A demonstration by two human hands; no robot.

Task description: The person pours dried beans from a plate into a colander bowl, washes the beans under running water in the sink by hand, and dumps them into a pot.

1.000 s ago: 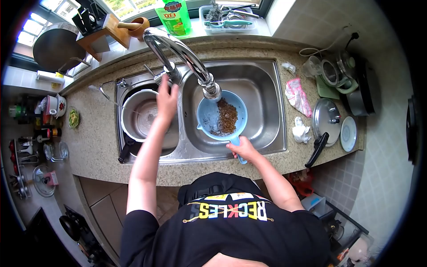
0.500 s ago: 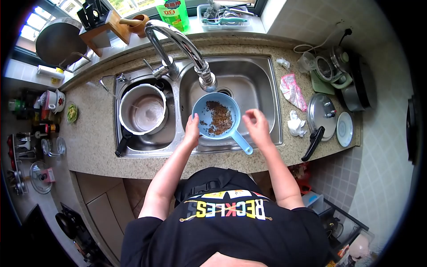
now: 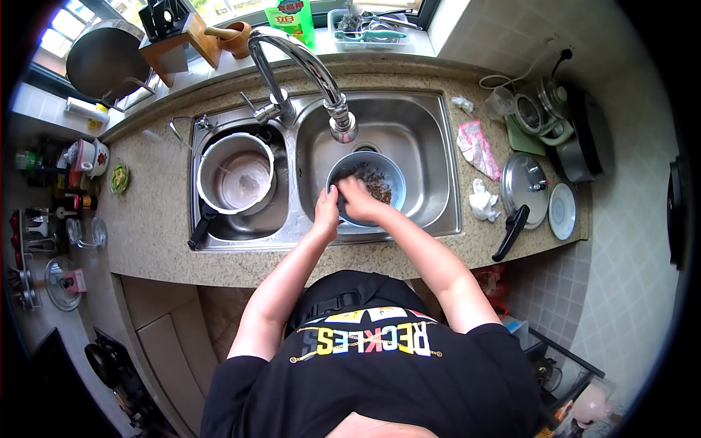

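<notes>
A light blue plastic bowl-shaped scoop [image 3: 398, 179] is over the right sink basin, with small brown dried bits [image 3: 380, 191] inside it. My left hand [image 3: 327, 208] grips its left rim, thumb on top. Inside the scoop, toward its left wall, is my right hand [image 3: 358, 198], with fingers bent together among the bits. What those fingers hold is hidden. The scoop's handle is not visible now. Just beyond the scoop rises the chrome faucet [image 3: 339, 120], its spout apart from my hands.
A pressure cooker pot [image 3: 237, 175] stands in the left basin. Right of the sink lie a pink-white cloth [image 3: 478, 150], crumpled white tissue [image 3: 483, 201], a pot lid [image 3: 523, 191] and a plate [image 3: 562, 212]. A green detergent bottle [image 3: 290, 20] is on the sill.
My right hand has moved left from beside the scoop into it. The scoop has shifted slightly right and tilted, with my left hand still on its rim.
</notes>
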